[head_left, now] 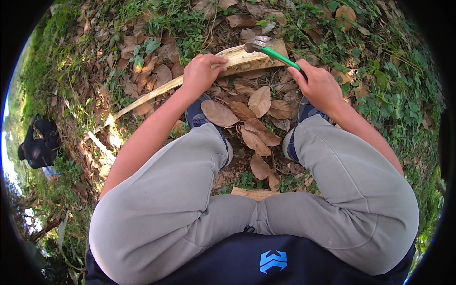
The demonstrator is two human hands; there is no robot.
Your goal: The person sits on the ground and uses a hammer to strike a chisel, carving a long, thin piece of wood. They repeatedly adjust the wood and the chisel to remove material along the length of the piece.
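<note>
Holding a green-shafted hammer in the right hand, fist closed round the lower grip, so the butt end is hidden; the metal head is over the far end of a long pale wooden strip, but glare and small size make its exact shape hard to read and I cannot tell if it touches. Left hand is closed on the same strip, back of the hand up, index finger and thumb showing, the other fingertips tucked out of sight. Strip lies crosswise beyond the feet, its wide end by a wooden block, partly covered by the hammer; the thin end runs down-left past the left forearm, where its tip gets lost in the litter. Dry brown leaves between the dark blue shoes, both partly hidden by grey trousers. Another wood piece peeks out between the thighs, mostly covered. Dark top cut off at the lower edge. Far left, a person in dark clothing, small, warped by the rim, hands not clear
</note>
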